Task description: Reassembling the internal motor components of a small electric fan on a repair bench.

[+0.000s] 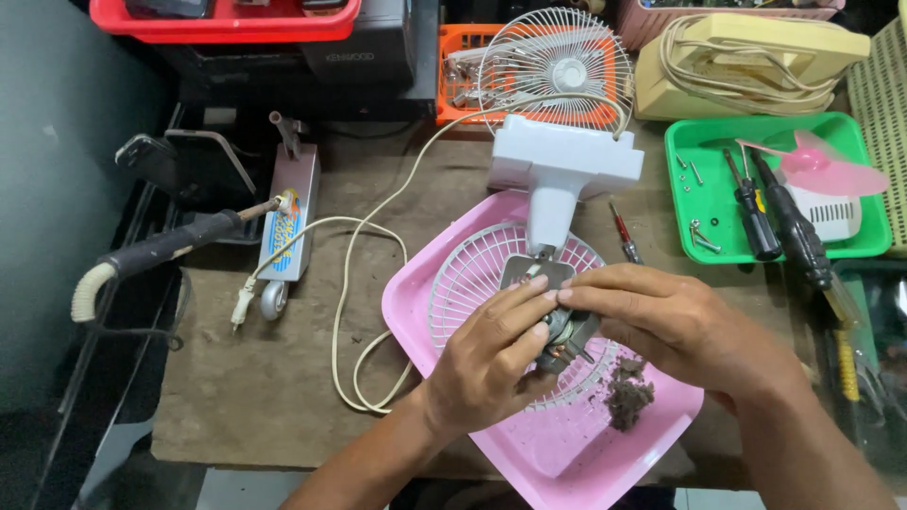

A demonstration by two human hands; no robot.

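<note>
Both hands on a small fan motor over a pink tray

The left hand [491, 364] and right hand [661, 321] grip the fan motor [564, 338] above a white grille [472, 279] in the pink tray [416, 302]; a dirt pile [626, 392] lies right, a green tray [685, 189] far right.

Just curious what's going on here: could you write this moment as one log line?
left hand: grips fan motor | right hand: fingertips on motor | under: white grille in pink tray | beside: dirt clump

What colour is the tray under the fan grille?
The tray is pink; the head view shows it clearly, beneath the white fan grille.
</note>
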